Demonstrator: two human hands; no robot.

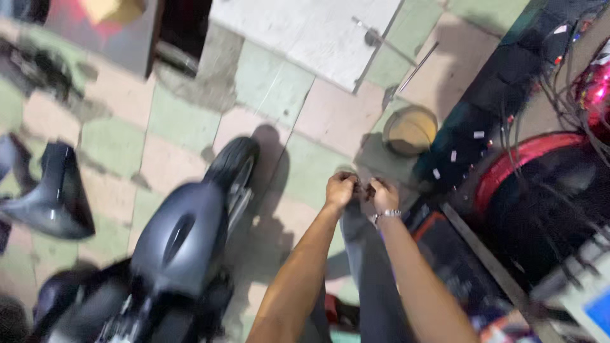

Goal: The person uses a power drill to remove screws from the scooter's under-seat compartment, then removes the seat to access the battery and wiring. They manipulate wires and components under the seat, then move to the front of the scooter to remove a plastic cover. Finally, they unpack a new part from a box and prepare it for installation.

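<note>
Currently both hands are meeting over the tiled floor (184,121): left hand (340,189) and right hand (384,194) are pinching 1 small dark part (364,188), fingers narrow. Judged: fiddling step; steadiness needed, motorcycle (184,241) nearby.

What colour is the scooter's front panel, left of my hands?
Matte dark grey, on the scooter's front panel, with a black tyre ahead of it. The head view shows it, slightly blurred.

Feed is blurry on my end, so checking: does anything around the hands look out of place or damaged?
Yes. A dark body panel lies loose on the tiled floor at far left, apart from the grey scooter. Loose wires hang at right. Both hands, left hand and right hand, pinch something small between them; blur hides what.
</note>
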